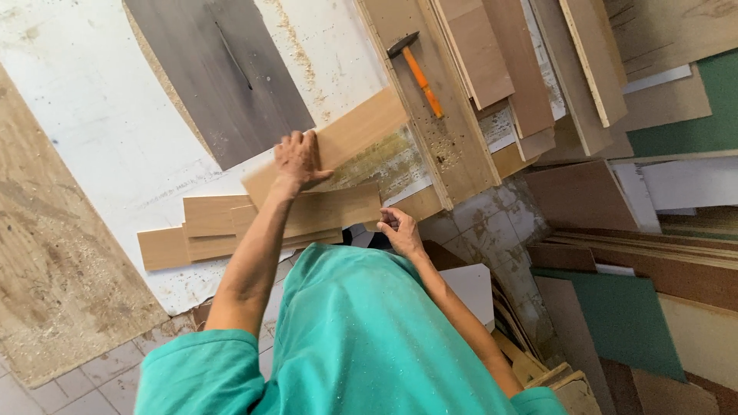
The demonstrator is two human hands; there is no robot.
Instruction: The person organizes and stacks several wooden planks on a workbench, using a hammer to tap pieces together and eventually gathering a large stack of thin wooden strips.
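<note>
My left hand [298, 160] presses flat on a long light-brown wood strip [361, 127] that lies across the white saw table [100, 115], beside the grey insert panel with the blade slot [231, 73]. Just below it lies a stack of similar wood strips [223, 227], overhanging the table edge. My right hand [400, 230] grips the right end of the top strip of that stack [338, 206], fingers curled around its edge. My teal sleeves and shirt fill the lower middle of the view.
An orange-handled hammer [419, 73] rests on wooden boards at the top right. Many brown, green and white offcut panels [630, 253] are piled at the right. A chipboard sheet [54, 261] lies at the left on a tiled floor with sawdust.
</note>
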